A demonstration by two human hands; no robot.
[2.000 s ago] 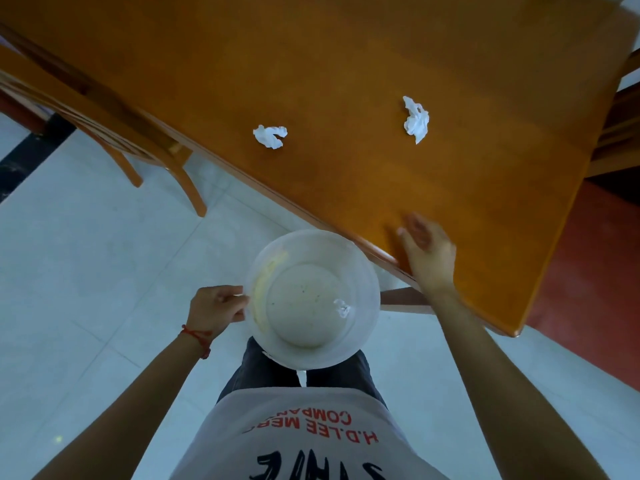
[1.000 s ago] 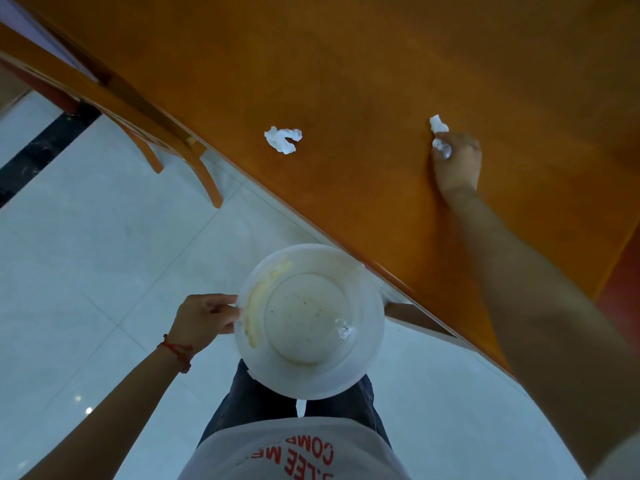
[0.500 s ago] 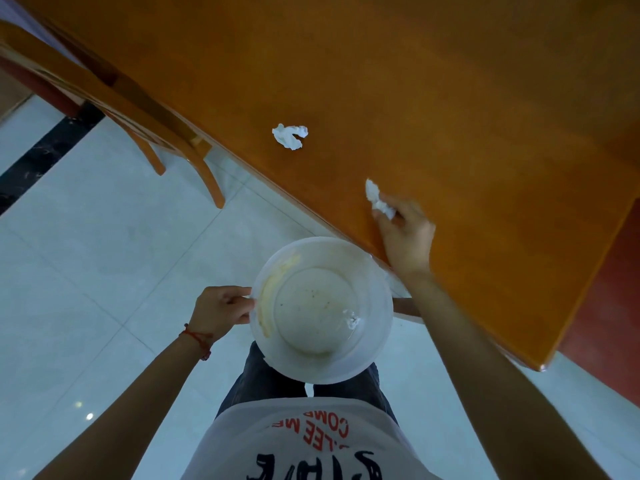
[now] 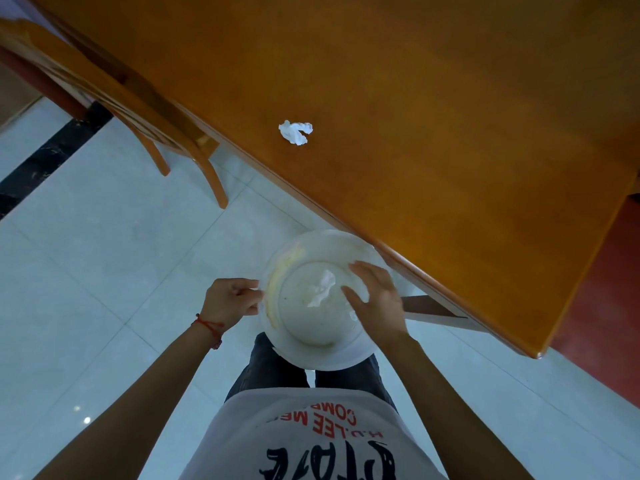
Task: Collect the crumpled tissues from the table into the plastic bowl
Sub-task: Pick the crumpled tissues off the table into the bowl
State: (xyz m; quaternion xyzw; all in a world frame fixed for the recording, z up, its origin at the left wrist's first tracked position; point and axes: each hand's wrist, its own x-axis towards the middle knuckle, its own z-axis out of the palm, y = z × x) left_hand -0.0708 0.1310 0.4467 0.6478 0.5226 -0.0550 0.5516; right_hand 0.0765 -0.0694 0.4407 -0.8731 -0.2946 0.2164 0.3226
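My left hand pinches the left rim of a white plastic bowl, held just below the table's near edge. A crumpled white tissue lies loose inside the bowl, and a smaller white scrap shows beside my palm. My right hand hovers over the bowl's right side with fingers spread and nothing in it. One more crumpled tissue rests on the orange wooden table, near its front-left edge.
A wooden chair is tucked against the table's left side, its legs on the pale tiled floor. The table's corner juts out at right, above a red floor strip. A wooden rail shows under the table edge.
My right hand carried the right-hand tissue from the table down to the bowl and let it go inside. The left hand kept hold of the bowl's rim throughout.
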